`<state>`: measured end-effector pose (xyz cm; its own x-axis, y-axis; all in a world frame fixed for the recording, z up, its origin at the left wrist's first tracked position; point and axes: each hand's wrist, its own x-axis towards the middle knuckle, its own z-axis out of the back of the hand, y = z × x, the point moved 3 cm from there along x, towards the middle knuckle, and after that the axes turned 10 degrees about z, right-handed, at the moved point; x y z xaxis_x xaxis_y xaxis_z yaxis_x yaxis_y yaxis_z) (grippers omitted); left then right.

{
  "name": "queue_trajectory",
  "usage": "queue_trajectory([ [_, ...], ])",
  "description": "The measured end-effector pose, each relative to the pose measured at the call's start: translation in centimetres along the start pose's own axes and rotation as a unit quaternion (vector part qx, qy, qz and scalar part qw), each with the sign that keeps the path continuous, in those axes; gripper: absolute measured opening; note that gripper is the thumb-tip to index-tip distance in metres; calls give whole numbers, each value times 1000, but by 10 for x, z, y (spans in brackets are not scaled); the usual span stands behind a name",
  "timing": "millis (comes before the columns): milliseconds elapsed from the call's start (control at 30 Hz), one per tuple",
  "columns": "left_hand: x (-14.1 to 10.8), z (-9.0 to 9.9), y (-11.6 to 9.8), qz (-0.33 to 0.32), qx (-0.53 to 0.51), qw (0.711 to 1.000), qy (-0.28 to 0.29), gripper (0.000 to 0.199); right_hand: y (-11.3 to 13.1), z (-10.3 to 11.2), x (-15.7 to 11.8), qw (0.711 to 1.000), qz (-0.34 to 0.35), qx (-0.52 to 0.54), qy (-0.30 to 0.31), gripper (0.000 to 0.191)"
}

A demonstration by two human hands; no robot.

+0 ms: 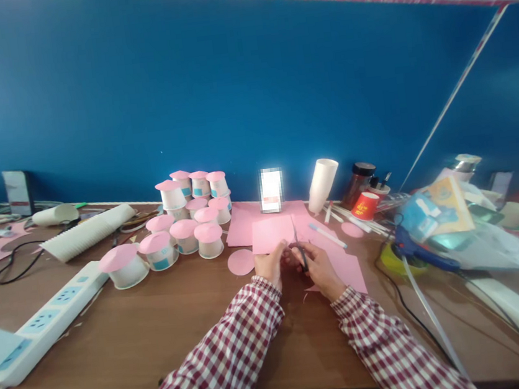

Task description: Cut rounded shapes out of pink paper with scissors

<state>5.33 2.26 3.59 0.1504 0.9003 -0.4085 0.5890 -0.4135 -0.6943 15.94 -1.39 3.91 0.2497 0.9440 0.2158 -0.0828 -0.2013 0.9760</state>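
Note:
My left hand point(271, 264) pinches the lower edge of a pink paper sheet point(271, 235), raised a little above the table. My right hand point(319, 267) is closed on the dark handles of a pair of scissors point(303, 257), whose blades point up at the sheet's right edge. Beside my left hand lies a cut pink paper circle point(242, 262). More pink paper point(347, 269) lies under and to the right of my right hand, with a pale pen-like stick point(328, 235) on it. My fingertips partly hide the scissors' pivot.
Several paper cups with pink tops point(159, 249) stand at left, some stacked. A white power strip point(44, 322) lies front left. Behind are a lit phone point(271, 190) and stacked white cups point(323, 184). A red cup point(366, 206) and a blue glue gun point(425, 252) with cords sit right.

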Motion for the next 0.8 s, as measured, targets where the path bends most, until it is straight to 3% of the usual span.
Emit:
queue_trajectory([
  [800,0,0,-1,-5,6,1000,-1,22,-3,3,2,999,23,-10,21,37],
])
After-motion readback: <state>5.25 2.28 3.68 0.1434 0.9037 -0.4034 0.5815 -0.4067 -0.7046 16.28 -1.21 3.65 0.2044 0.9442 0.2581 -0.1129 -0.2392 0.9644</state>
